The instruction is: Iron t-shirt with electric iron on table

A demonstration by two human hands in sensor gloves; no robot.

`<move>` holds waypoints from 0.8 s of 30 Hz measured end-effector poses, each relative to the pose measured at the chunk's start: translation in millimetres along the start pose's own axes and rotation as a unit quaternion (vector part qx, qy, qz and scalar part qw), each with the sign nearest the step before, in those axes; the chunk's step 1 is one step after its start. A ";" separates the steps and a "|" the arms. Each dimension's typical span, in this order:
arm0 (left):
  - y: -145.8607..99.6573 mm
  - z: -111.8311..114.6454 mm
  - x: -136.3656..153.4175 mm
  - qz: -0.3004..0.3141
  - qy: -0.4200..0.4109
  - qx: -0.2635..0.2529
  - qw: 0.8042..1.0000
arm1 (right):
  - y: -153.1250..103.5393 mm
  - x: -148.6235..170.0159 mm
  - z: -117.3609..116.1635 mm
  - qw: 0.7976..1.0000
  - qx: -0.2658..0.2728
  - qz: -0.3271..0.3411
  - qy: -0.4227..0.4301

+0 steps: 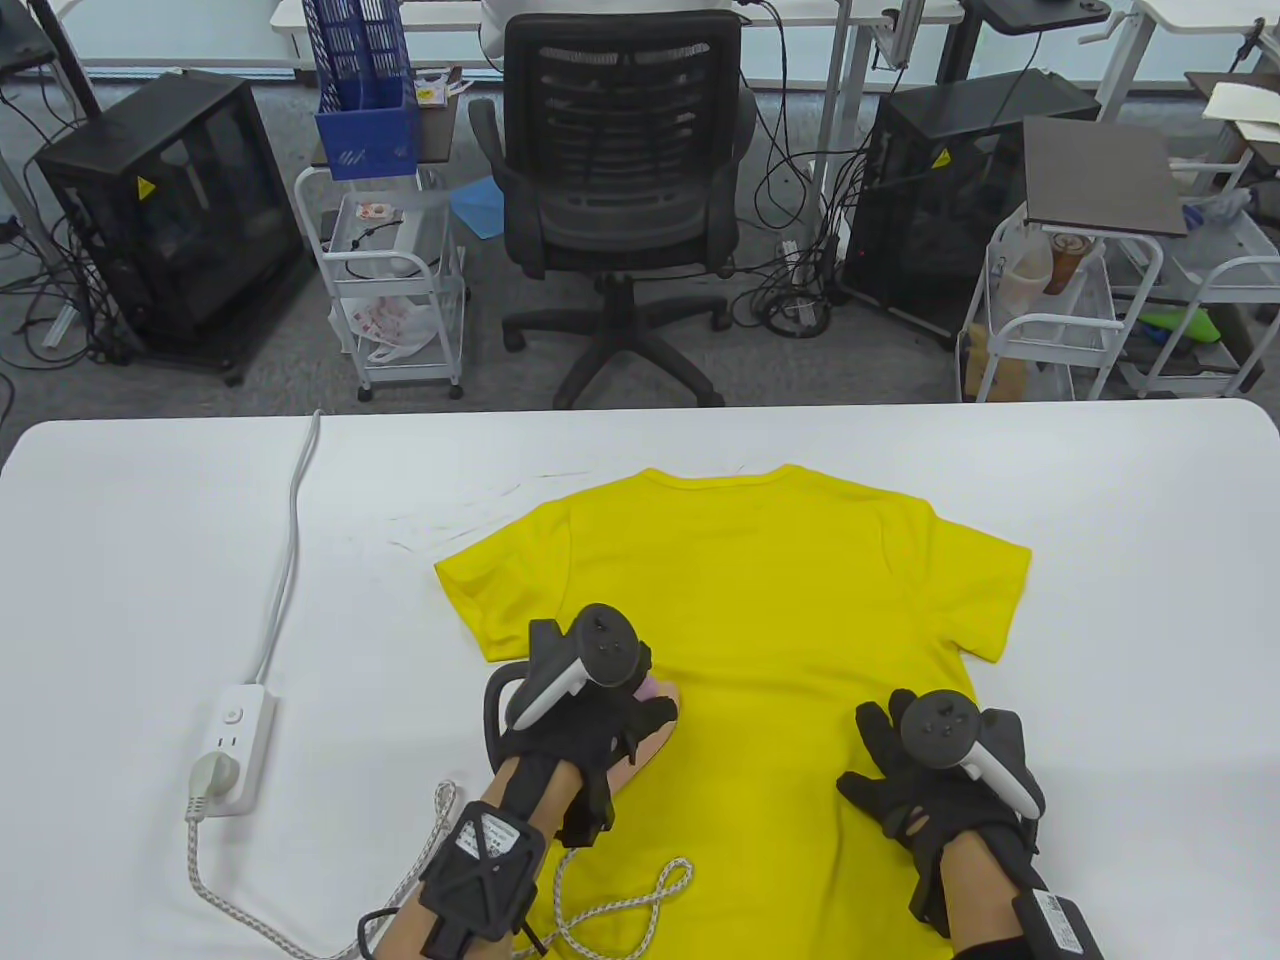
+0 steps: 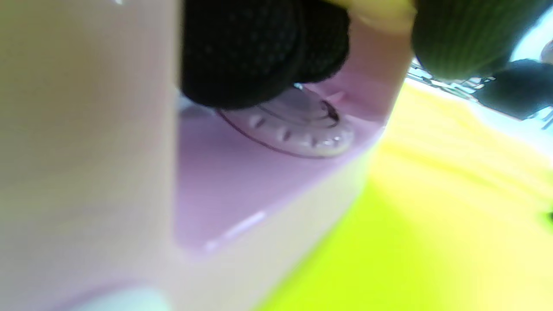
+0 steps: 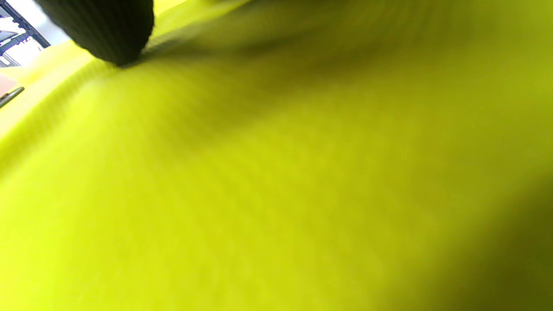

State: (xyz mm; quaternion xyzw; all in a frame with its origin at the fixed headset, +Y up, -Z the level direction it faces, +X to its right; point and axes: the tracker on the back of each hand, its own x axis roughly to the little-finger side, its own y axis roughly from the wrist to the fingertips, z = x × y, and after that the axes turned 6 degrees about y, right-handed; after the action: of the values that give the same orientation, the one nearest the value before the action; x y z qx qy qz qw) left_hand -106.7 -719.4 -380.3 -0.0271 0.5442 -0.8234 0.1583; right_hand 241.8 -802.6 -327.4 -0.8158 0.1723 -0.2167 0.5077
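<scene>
Our left hand [image 1: 585, 725] curls its grip around the iron [image 2: 259, 185] on the shirt [image 1: 760, 600]; our right hand [image 1: 930, 770] presses the shirt flat, fingers spread.

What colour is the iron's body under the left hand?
The iron is pale pink with a cream lower edge, shown best in the left wrist view.

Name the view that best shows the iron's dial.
The left wrist view: the iron's dial fills mid-frame, ridged, just under gloved fingers. In the table view the left hand hides it. The right wrist view shows only the t-shirt.
</scene>
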 end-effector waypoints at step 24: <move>-11.5 18.2 -61.8 0.069 0.126 -0.026 0.989 | -0.2 1.6 1.0 1.000 -0.003 0.002 0.006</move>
State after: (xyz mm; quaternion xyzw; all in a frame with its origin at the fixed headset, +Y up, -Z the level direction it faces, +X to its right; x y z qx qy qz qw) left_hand -46.8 -713.5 -354.7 0.1107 0.5813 -0.7932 0.1438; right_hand 243.7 -802.5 -327.4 -0.8154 0.1778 -0.2199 0.5050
